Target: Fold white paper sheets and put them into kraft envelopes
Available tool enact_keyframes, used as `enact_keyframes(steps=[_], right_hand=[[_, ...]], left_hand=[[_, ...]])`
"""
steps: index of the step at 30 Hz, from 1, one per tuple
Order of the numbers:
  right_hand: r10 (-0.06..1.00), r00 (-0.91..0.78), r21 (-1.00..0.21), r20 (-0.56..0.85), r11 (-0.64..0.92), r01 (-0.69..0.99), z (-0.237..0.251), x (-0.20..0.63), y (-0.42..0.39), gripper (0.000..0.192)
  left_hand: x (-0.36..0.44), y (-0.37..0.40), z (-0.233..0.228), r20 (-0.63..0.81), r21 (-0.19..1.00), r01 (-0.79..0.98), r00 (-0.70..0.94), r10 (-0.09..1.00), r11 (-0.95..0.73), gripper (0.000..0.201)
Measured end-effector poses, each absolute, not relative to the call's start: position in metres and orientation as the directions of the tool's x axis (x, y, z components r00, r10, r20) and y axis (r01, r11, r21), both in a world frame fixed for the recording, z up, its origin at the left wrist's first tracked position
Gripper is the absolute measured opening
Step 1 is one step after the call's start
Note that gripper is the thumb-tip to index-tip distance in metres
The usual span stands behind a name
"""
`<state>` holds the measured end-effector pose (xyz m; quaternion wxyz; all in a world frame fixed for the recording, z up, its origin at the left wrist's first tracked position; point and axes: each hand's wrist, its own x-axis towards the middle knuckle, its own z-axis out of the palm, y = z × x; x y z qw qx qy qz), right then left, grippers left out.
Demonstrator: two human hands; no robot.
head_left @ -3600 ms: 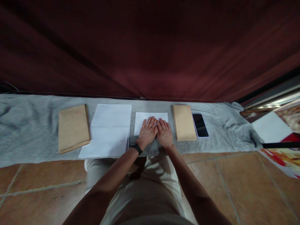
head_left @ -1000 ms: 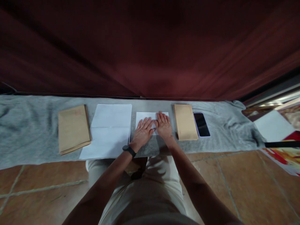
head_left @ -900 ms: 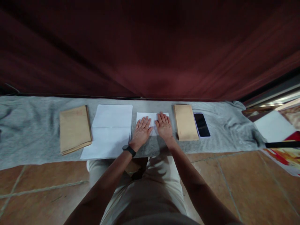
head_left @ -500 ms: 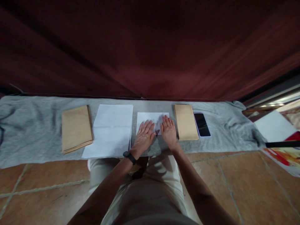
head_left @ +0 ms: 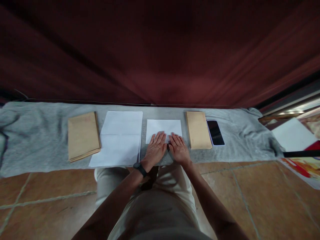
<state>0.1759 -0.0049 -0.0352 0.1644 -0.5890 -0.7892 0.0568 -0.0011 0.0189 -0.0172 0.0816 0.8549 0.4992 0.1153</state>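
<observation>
A small folded white paper (head_left: 163,127) lies on a grey cloth (head_left: 37,133) spread over the floor. My left hand (head_left: 155,148), with a black band on its wrist, lies flat with spread fingers on the paper's near edge. Beside it my right hand (head_left: 179,149) is also flat, its fingertips on the same near edge. Neither hand grips anything. The far half of the paper is uncovered.
Left of the folded paper lies a larger white sheet (head_left: 119,137), then a stack of brown envelopes (head_left: 83,135). On the right sit another brown envelope stack (head_left: 198,129) and a dark phone (head_left: 215,132). A maroon curtain (head_left: 160,50) hangs behind. Orange floor tiles (head_left: 250,193) surround my knees.
Both hands have slid back toward me along the folded paper, from its middle to its near edge, uncovering more of it. The view has shifted slightly.
</observation>
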Motion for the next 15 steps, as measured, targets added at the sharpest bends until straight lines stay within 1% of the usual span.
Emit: enact_keyframes(steps=[4,8,15], right_hand=[[0.954,-0.235,-0.281,0.188,0.281,0.918,-0.036,0.176,-0.013,0.050],[0.957,-0.197,-0.262,0.213,0.250,0.932,-0.038,0.178,-0.020,0.051],[0.959,-0.155,-0.247,0.237,0.214,0.945,-0.040,0.181,-0.033,0.056]], left_hand=[[0.020,0.035,-0.018,0.101,0.288,0.808,0.507,0.856,-0.514,0.053],[0.020,0.049,-0.022,0.107,0.279,0.837,0.460,0.882,-0.470,0.055],[-0.006,0.055,-0.025,0.128,0.239,0.893,0.361,0.924,-0.382,0.058]])
